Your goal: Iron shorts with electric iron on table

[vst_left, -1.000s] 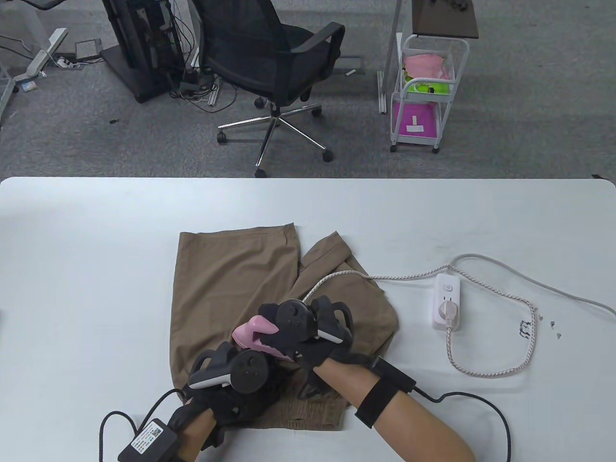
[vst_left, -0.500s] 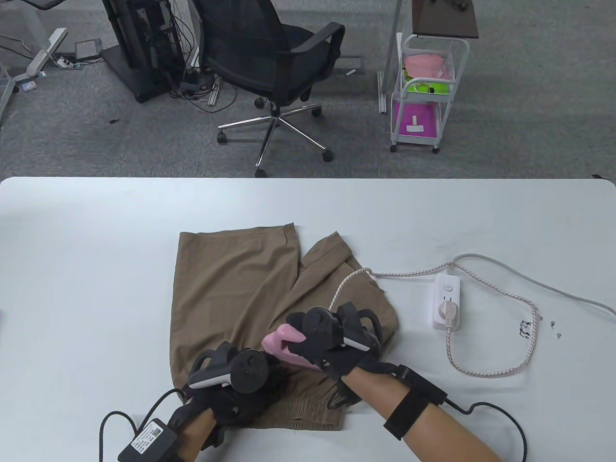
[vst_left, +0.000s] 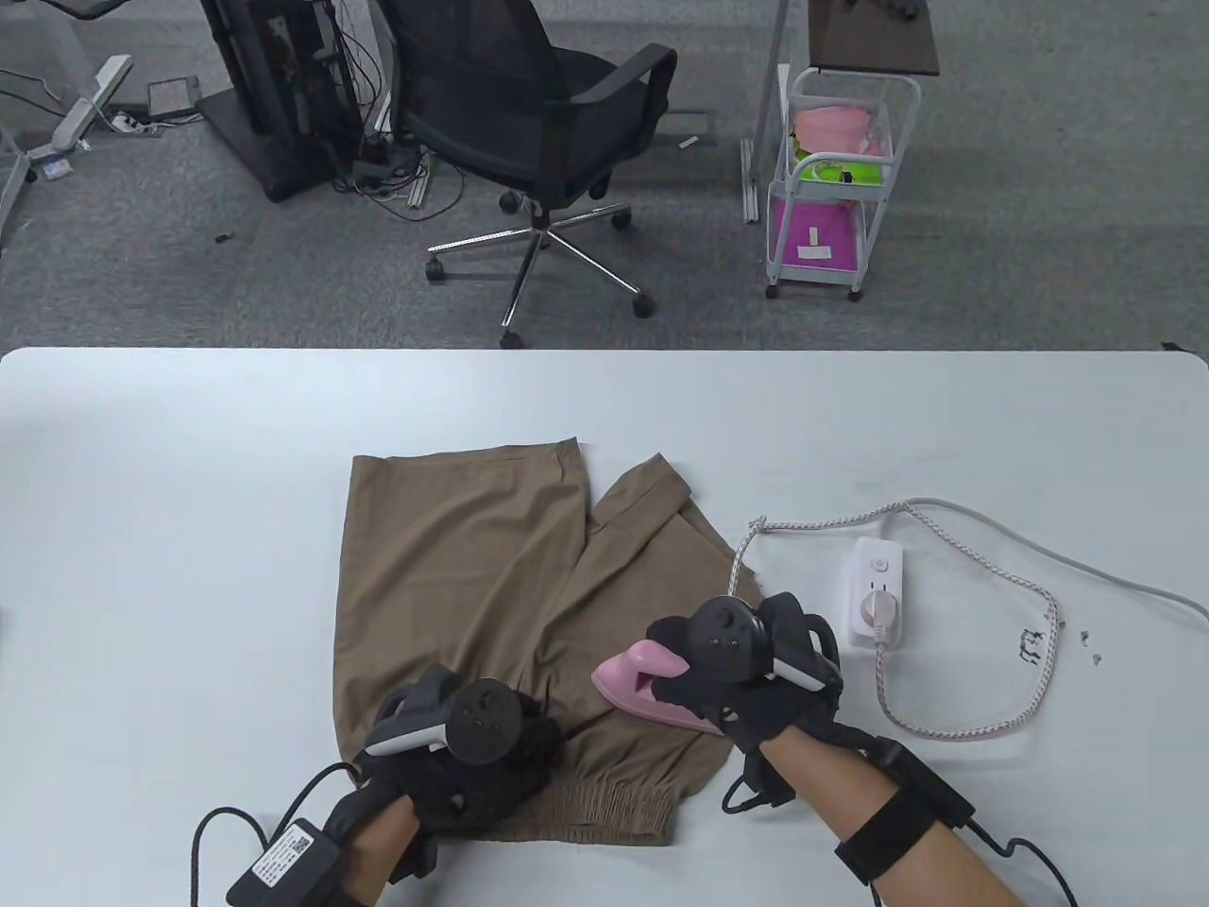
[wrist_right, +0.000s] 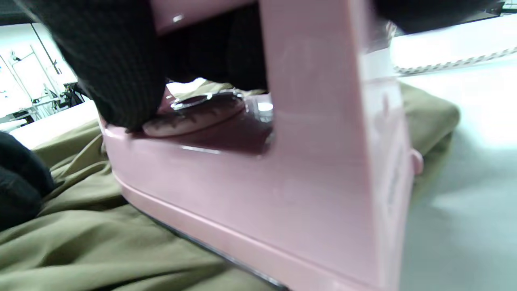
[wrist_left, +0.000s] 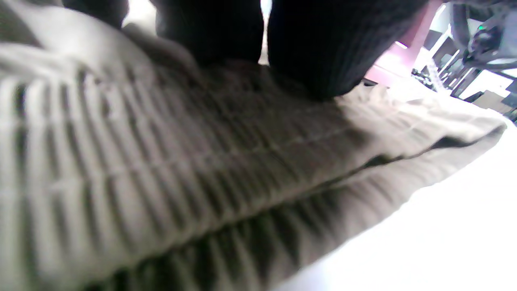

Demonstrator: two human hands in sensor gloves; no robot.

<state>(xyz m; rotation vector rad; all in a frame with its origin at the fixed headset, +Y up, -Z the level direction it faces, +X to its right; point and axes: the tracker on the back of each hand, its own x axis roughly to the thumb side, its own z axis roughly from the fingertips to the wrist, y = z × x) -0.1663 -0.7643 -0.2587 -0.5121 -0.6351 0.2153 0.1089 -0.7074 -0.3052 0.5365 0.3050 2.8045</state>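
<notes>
Brown shorts (vst_left: 472, 567) lie flat on the white table (vst_left: 170, 491), waistband (vst_left: 604, 812) toward me. My right hand (vst_left: 727, 680) grips the handle of a pink electric iron (vst_left: 642, 685), whose soleplate rests on the right leg near the shorts' right edge; the iron (wrist_right: 282, 194) fills the right wrist view, flat on the olive-brown cloth (wrist_right: 80, 242). My left hand (vst_left: 472, 756) presses down on the waistband at the lower left; in the left wrist view its fingers (wrist_left: 315, 52) rest on the ribbed elastic (wrist_left: 161, 169).
The iron's braided cord (vst_left: 945, 548) loops right to a white power strip (vst_left: 878, 590) with its plug in. A black office chair (vst_left: 529, 123) and a white cart (vst_left: 831, 170) stand on the floor beyond the table's far edge.
My right hand has slid the iron to the right across the shorts, from the middle to the right leg's edge. The cord swung right with it. My left hand stayed on the waistband.
</notes>
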